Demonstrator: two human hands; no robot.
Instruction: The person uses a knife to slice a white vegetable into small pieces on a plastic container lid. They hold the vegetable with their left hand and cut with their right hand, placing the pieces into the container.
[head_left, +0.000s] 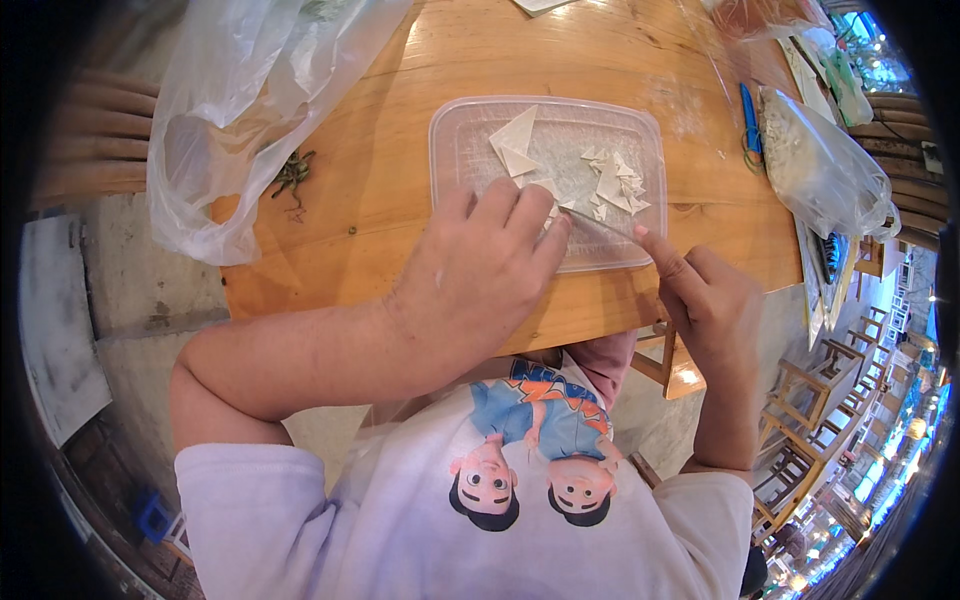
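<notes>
Across the near part of a translucent plastic lid (622, 116) rests my left hand (487, 255), its fingertips pressing on thin cream-coloured pieces, partly hidden beneath them. My right hand (701, 292) grips a small knife (604, 227); its handle is hidden in the fist and the index finger lies along the back of the blade. The blade's tip meets the pieces by my left fingertips. Larger pointed sheets (517, 139) lie on the lid's far left. A loose heap of small cut triangles (619, 180) sits on its right side.
The lid lies on a wooden table (360, 277). A clear plastic bag (277, 97) hangs over the left edge, beside dried greenish stems (294, 171). To the right are a blue-handled tool (748, 116) and a bag of pale shreds (817, 157). Wooden stools (814, 382) stand beyond.
</notes>
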